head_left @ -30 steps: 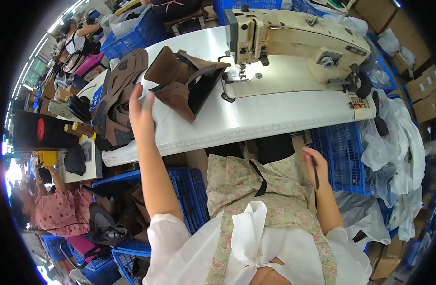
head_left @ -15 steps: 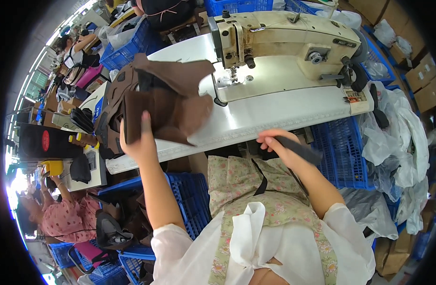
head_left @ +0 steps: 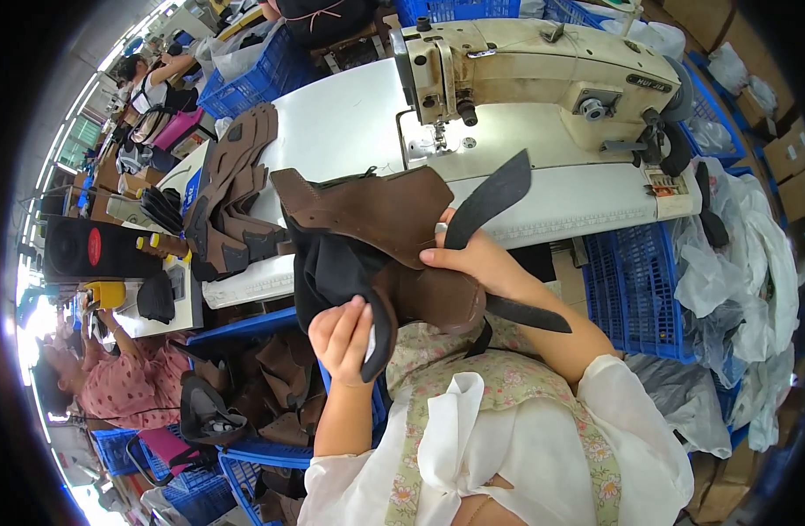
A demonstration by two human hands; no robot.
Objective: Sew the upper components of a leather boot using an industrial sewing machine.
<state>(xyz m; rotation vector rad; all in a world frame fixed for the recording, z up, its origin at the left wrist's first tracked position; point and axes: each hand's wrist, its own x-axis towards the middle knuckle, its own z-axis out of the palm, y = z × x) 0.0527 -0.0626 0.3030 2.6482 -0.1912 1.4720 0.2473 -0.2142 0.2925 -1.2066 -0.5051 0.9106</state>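
A brown shoe upper (head_left: 367, 210) with black lining (head_left: 332, 272) is held up between my two hands, in front of the table's near edge. My left hand (head_left: 343, 340) is closed on the lining at its lower side. Thumb and fingers of my right hand (head_left: 464, 259) pinch the brown edge on the right, and a black strip (head_left: 494, 197) sticks up from that same hand. Another dark strip end (head_left: 529, 314) shows under my right wrist; whether it is the same strip I cannot tell. The sewing machine's needle and presser foot (head_left: 439, 138) stand beyond, apart from both hands.
A stack of brown shoe pieces (head_left: 231, 193) lies on the left of the white table (head_left: 332, 114). The sewing machine (head_left: 542, 79) fills its far right. Below are a blue crate (head_left: 634, 289) and a bin of brown uppers (head_left: 284, 377). Co-workers sit at left.
My left hand has brought the upper off the stack toward me and to the right, its lining now showing. My right hand, with the black strip, has risen and gripped the upper's edge.
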